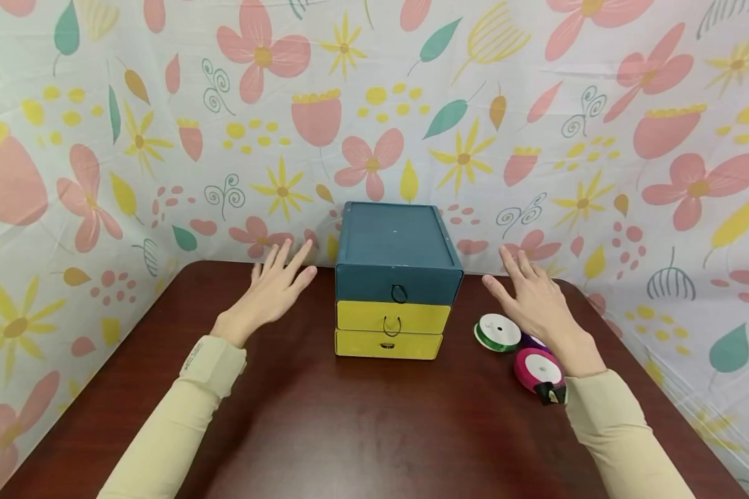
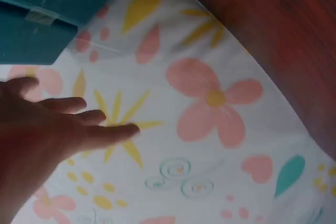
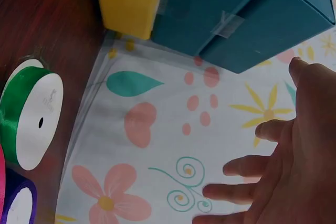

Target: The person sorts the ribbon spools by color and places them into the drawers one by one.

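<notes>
1 left hand (image 1: pixel 265 291), 1 right hand (image 1: pixel 537 301). 1 drawer unit (image 1: pixel 396 235) between them, 3 fronts (image 1: pixel 362 315): 1 blue, 2 yellow. 3 spools near the right hand: 1 green spool (image 1: pixel 498 333), 1 purple spool (image 3: pixel 20 207), 1 pink spool (image 1: pixel 526 374). 1 table (image 1: pixel 349 430) under both hands, 1 floral cloth (image 1: pixel 374 69) beyond.

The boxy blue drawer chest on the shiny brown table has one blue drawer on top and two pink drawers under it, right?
Not quite: the two drawers under the blue top drawer are yellow, not pink. The head view shows it. The boxy blue drawer chest does stand on the shiny brown table.
</notes>
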Motion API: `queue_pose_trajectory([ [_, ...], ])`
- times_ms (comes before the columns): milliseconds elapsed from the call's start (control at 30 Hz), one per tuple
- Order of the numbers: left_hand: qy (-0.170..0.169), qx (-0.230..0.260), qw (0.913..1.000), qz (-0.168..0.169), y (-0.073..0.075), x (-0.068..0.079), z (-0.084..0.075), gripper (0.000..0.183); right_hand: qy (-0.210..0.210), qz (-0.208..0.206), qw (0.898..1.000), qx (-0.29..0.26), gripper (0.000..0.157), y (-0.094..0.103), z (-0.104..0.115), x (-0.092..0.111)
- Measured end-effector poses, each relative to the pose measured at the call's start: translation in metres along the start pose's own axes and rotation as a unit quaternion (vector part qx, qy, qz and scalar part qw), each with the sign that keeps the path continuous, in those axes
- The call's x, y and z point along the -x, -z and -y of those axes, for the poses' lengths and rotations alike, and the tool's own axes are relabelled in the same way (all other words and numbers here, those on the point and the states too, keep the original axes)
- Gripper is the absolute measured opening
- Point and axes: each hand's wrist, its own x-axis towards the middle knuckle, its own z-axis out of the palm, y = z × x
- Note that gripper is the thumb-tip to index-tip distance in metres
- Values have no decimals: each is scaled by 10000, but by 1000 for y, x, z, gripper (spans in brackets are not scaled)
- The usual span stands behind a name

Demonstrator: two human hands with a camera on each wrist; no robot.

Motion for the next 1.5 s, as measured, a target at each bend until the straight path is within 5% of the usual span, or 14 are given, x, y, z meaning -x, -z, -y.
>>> queue_pose_trajectory([
  [133,-249,1342,9906,6,3,-18,-12,63,100,43,9999,-132,75,5,3,2],
  [267,-214,3015,9529,243,4,-37,-25,63,194,-85,9995,-217,72,9,7,4],
  [367,-235,3811,9238,295,2,-50,-33,63,285,-381,9985,-276,69,12,13,8],
  [467,-232,4055,9136,203,-1,-61,-37,62,456,-830,9946,-429,64,15,23,13],
  [567,-192,4146,9096,193,-2,-66,-39,61,879,-1446,9842,-529,54,17,36,18],
  [700,-229,4136,9099,214,-4,-68,-42,63,1704,-2252,9574,-609,34,16,55,24],
  [833,-259,4076,9125,220,-5,-69,-45,62,2294,-2499,9327,-1228,17,11,74,28],
  [967,-172,3908,9201,221,-6,-71,-47,60,2224,-1999,9281,-2218,9,0,92,29],
  [1100,-78,3789,9251,248,-6,-72,-49,60,1493,-565,9265,-3407,25,-12,111,29],
  [1200,-45,3818,9238,268,-4,-72,-51,60,656,801,8802,-4632,46,-21,124,25],
  [1300,-58,3829,9233,294,-1,-71,-54,59,-202,1827,8022,-5680,60,-29,136,19],
  [1400,-99,3836,9230,292,0,-70,-55,59,-766,2419,7342,-6298,58,-35,145,13],
  [1500,-137,3808,9242,248,-2,-71,-53,59,-980,2560,6837,-6763,47,-39,153,8],
])
